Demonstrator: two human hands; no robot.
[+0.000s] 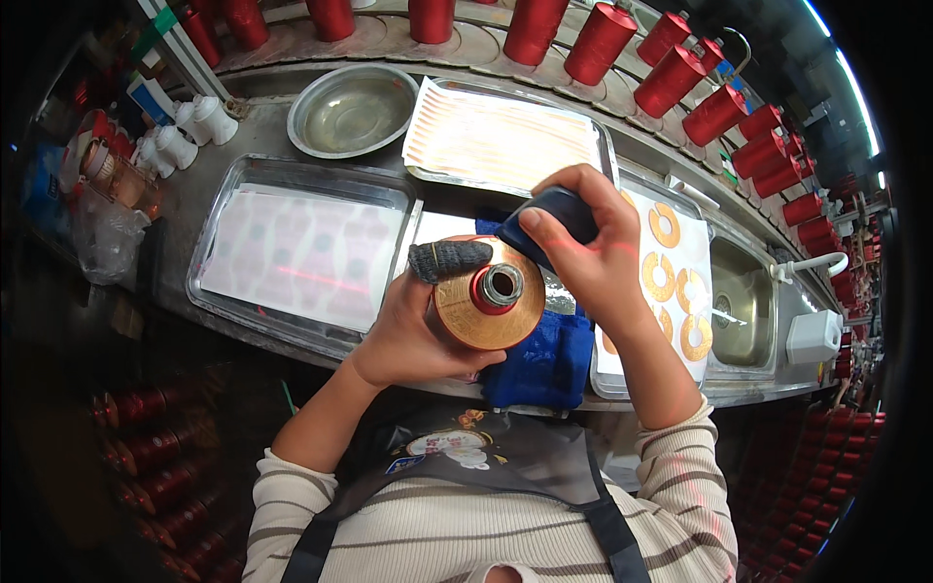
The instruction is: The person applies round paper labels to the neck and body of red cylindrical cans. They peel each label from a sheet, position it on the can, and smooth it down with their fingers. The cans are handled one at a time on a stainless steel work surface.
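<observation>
My left hand (pixel 403 335) is wrapped round a bottle (pixel 502 283), whose open neck points up toward me. A gold ring-shaped label (pixel 476 316) covers its shoulder, and red shows round the neck. A dark grey knitted finger sleeve covers my left thumb, which lies across the gold shoulder. My right hand (pixel 598 243) pinches a dark blue flat piece (pixel 554 222), perhaps a scraper, close beside the bottle's far right edge. Whether it touches the label I cannot tell. Below the bottle lies a blue cloth (pixel 544 364) at the counter's front edge.
A tray with a patterned sheet (pixel 301 253) lies left, a tray of striped strips (pixel 501 136) behind. Gold ring labels (pixel 665 224) lie on a right-hand tray, before a sink (pixel 743 301). A metal bowl (pixel 352 112) stands at the back. Red bottles (pixel 600 44) line a conveyor beyond.
</observation>
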